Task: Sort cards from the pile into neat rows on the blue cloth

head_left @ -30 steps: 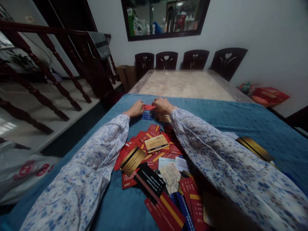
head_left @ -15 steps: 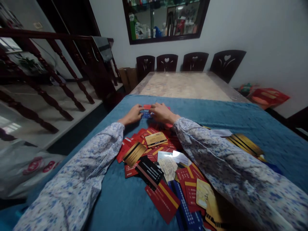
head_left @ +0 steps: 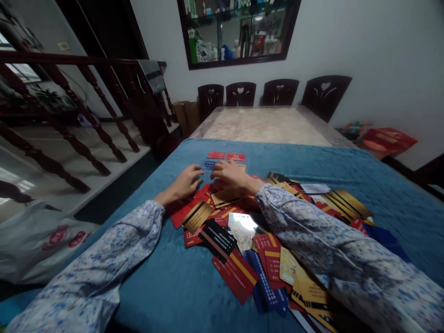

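Observation:
My left hand (head_left: pixel 188 180) hovers at the upper left edge of a loose heap of cards, its fingers bent and apart with nothing visible in them. My right hand (head_left: pixel 231 176) is over the heap's far side, palm down, fingers spread; a gold card (head_left: pixel 226 198) lies just below it. Beyond the hands, cards lie laid out flat: a red card (head_left: pixel 216 155), a second red card (head_left: pixel 236 157), and a blue card (head_left: pixel 209 165). A gold card beside the blue one is mostly covered by my right hand. A black card (head_left: pixel 219 240) lies on the near heap.
A blue cloth (head_left: pixel 156 286) covers the near part of the table (head_left: pixel 270 122). More gold cards (head_left: pixel 347 206) lie right of my right arm. Dark chairs (head_left: pixel 241 95) stand at the far end, a wooden railing (head_left: pixel 93 122) and a white plastic bag (head_left: pixel 41 245) at the left.
Both hands have come back toward me from the laid-out cards to the heap, the left one also moving left. The two red cards and the blue card show more fully now.

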